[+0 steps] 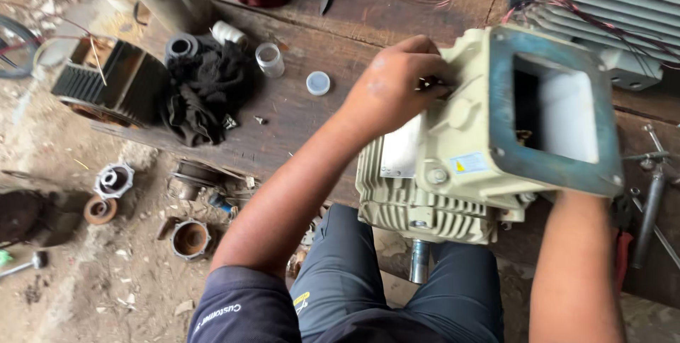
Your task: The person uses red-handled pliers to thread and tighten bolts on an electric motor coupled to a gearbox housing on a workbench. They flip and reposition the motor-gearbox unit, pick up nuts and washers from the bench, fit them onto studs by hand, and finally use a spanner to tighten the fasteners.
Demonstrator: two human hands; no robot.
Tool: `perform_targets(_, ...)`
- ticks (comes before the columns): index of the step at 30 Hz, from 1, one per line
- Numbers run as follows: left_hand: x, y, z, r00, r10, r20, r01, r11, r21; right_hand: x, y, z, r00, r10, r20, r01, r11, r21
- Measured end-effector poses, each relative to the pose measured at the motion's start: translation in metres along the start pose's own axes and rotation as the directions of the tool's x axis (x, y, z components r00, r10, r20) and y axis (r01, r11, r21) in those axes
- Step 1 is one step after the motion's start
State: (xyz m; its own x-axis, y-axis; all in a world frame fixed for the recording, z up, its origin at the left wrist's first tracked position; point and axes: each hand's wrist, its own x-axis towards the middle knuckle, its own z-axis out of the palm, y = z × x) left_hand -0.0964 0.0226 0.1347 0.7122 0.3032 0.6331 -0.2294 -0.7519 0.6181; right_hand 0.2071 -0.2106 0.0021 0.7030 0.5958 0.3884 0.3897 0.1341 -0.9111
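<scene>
While the cream electric motor (453, 173) lies on the wooden bench (312, 113) against the person's lap, the left hand (397, 84) pinches a small dark part, perhaps a screw, at the terminal box (545, 109). The right hand is hidden behind the housing; its grip cannot be told. A slipped pinch could drop the part onto the littered ground (106, 293).
</scene>
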Motion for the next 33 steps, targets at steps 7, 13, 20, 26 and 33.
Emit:
perform_targets(7, 0.002, 0.007, 0.012, 0.987, -0.153, -0.039, 0.156, 0.985, 0.073, 0.005, -0.022, -0.01, 0.999, 0.022, 0.042, -0.021, 1.0, -0.023)
perform_targets(13, 0.005, 0.022, 0.019, 0.98, -0.159, -0.117, 0.175, 0.975, 0.139, -0.007, -0.031, -0.003, 0.999, -0.015, 0.029, 0.015, 1.0, -0.014)
perform_targets(20, 0.004, 0.022, 0.019, 0.986, -0.165, -0.013, 0.163, 0.949, 0.269, -0.019, -0.058, 0.018, 0.989, -0.102, 0.106, 0.098, 0.994, 0.048)
perform_targets(26, -0.002, 0.028, 0.017, 0.976, -0.214, 0.029, 0.193, 0.926, 0.323, -0.019, -0.095, 0.025, 0.878, -0.338, 0.339, 0.341, 0.939, 0.052)
perform_targets(33, -0.007, 0.029, 0.006, 0.971, -0.215, 0.103, 0.157, 0.901, 0.405, -0.016, -0.123, 0.023, 0.794, -0.478, 0.375, 0.553, 0.824, -0.123)
